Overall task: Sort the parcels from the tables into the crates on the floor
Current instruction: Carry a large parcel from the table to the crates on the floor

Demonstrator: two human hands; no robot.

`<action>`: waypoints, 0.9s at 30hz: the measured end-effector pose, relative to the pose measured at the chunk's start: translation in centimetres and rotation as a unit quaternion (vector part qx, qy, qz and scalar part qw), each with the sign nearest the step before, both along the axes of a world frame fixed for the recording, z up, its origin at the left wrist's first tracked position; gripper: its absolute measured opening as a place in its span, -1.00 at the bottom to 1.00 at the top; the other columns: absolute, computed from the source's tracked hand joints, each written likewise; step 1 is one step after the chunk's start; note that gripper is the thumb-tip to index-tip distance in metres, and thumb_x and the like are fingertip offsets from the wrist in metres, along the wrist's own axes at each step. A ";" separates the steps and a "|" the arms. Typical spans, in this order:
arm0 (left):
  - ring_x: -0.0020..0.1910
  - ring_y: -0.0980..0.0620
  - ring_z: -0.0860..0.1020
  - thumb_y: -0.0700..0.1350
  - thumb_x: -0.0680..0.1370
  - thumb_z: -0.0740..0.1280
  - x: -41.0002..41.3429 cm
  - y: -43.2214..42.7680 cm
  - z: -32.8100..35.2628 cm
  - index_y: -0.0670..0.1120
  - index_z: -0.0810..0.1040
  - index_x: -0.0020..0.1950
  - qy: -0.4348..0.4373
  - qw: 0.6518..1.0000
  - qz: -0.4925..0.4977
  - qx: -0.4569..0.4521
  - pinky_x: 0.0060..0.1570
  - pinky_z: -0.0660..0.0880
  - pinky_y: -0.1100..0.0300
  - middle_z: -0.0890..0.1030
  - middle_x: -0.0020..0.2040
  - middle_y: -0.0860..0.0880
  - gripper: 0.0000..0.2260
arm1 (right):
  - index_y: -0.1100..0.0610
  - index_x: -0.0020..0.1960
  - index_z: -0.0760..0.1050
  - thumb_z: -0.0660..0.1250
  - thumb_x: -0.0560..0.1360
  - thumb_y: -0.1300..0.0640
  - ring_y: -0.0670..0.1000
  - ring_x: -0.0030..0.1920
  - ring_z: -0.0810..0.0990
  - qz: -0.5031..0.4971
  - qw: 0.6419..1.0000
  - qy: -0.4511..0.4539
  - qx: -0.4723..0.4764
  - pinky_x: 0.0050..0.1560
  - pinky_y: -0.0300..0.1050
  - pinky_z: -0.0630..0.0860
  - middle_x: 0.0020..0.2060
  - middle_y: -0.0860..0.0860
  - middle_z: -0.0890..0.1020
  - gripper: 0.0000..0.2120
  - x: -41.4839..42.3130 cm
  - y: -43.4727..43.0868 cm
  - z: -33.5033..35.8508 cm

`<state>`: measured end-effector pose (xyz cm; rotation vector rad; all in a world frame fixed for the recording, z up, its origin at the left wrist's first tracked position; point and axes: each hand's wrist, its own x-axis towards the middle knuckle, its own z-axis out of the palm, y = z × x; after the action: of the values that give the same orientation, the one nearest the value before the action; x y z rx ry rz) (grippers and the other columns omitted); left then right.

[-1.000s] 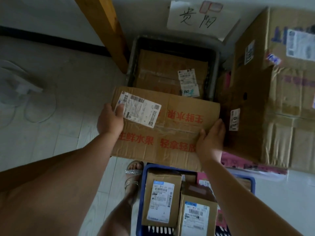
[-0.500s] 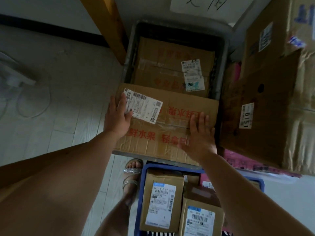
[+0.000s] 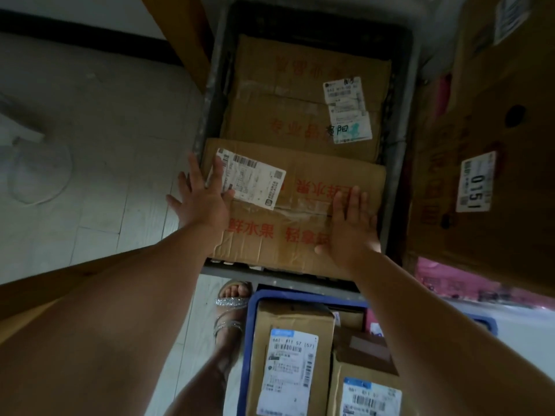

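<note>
Looking down, the red-printed parcel (image 3: 300,211) lies in the grey crate (image 3: 210,121), seemingly overlapping another parcel (image 3: 285,94) there. The blue crate (image 3: 249,325) nearer me holds several. What is left to sort is out of view. My left hand (image 3: 204,202) and right hand (image 3: 351,232) rest flat on top, fingers straight, gripping nothing.

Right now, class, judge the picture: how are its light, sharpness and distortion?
Head view: dim throughout, darkest inside the grey crate; wide-angle stretch makes the forearms loom; small print on the label of the box is too soft to read; no glare.
</note>
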<state>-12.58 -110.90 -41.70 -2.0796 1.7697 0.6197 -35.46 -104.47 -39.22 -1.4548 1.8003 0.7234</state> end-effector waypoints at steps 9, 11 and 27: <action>0.50 -0.15 0.11 0.04 0.62 0.14 -2.1 0.5 9.8 0.04 0.04 0.54 0.074 0.997 0.013 0.002 0.40 0.16 -0.19 0.08 0.55 -0.07 -0.48 | 0.06 0.56 -0.15 0.29 0.55 0.03 0.11 0.50 0.13 -0.166 0.976 -0.122 -0.077 0.37 0.02 0.29 0.54 0.02 -0.05 -0.21 1.3 2.3 10.7; 0.46 -0.15 0.21 0.05 0.61 0.16 -3.1 0.7 14.0 0.01 0.07 0.53 0.102 0.995 0.019 -0.004 0.35 0.27 -0.15 0.19 0.51 -0.10 -0.47 | 0.08 0.56 -0.07 0.33 0.52 0.05 0.12 0.49 0.15 -0.181 0.971 -0.116 -0.101 0.39 0.09 0.31 0.53 0.05 0.01 -0.22 2.0 2.8 14.9; 0.50 -0.05 0.17 0.01 0.62 0.19 -2.0 4.8 46.5 0.04 0.05 0.55 0.330 0.941 -0.029 -0.065 0.40 0.24 -0.01 0.16 0.54 0.00 -0.46 | 0.13 0.54 0.10 0.29 0.56 0.08 0.14 0.50 0.17 -0.342 0.887 -0.109 -0.290 0.42 0.10 0.26 0.53 0.12 0.13 -0.37 6.3 5.3 44.6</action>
<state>-14.57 -106.12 4.78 -2.0311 2.2556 1.3371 -29.17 -99.19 5.36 -1.0331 2.2385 -0.3552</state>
